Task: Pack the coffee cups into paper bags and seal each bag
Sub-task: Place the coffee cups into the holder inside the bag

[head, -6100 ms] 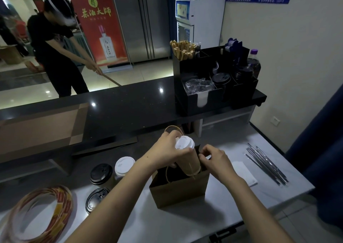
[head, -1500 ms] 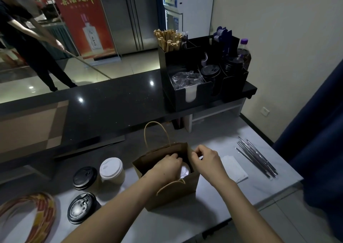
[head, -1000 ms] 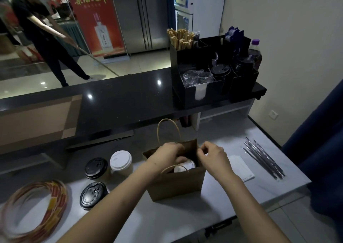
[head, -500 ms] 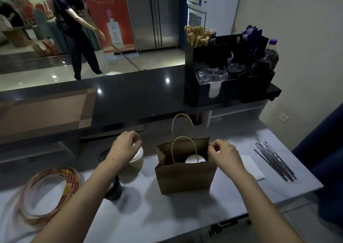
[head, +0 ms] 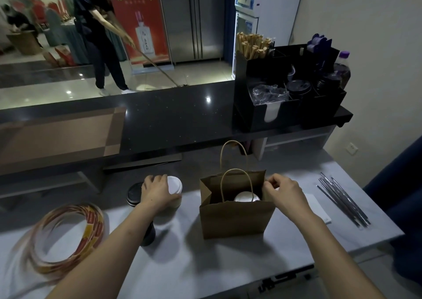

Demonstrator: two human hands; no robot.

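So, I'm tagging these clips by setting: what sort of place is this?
Likely the staff side of a café counter. A black organiser holds brown straws or stirrers and stacked lids, with a white-lidded cup beside a brown paper bag standing on the work table.

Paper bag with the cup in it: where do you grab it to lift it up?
By the two rope handles, gathered together from straight above. They stand upright over the open top, and the cup inside should stay level if the paper bag hangs from them. The right hand pinches its right rim.
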